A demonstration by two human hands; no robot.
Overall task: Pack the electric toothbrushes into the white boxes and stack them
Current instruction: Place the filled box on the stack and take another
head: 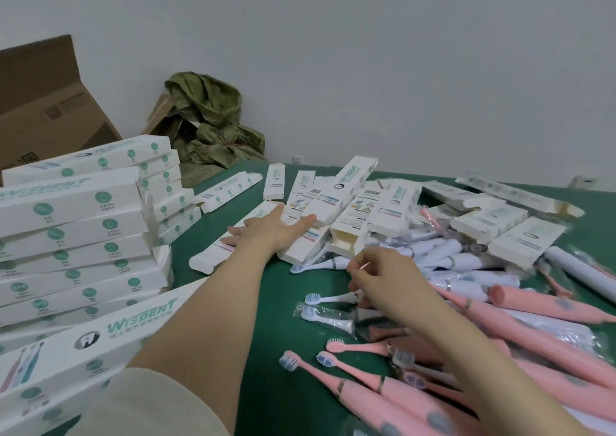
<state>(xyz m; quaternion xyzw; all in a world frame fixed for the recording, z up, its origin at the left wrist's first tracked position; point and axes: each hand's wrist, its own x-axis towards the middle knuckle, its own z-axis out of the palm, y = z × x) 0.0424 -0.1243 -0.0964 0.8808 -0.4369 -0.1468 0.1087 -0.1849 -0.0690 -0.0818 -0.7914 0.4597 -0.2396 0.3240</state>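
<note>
Head view, nearest edge: what hems us in?

At the bottom our pale sleeve (150, 402) is cut off by the frame. On its left a white box (83, 342) lies slantwise. On its right pink toothbrushes (383, 399) crowd in, their handles running out of the picture. Between them we see a bare strip of green table (266, 335), the main open room near us.

And a little farther out?

Left of the strip the stack of white boxes (73, 235) rises several layers high, its left end cut off. Right of the strip lie brush heads (320, 312), some in clear wrap. Beyond them white toothbrushes (466, 262) are heaped partly under loose boxes (350, 185) with open ends.

What can't we make out?

Our right hand (383, 275) is blurred. Its fingers are curled above the brush heads, with a thin pink sliver at the fingertips. Whether they pinch anything we cannot tell.

And the left hand?

Our left hand (273, 227), arm reaching forward, lies palm down with fingers straight. It rests on a flat box (206, 258) and touches the box beside it. It grips nothing.

Farthest back?

A brown carton (43, 108) and a crumpled green bag (213, 122) stand behind the stack, against the grey wall (400, 68).
</note>
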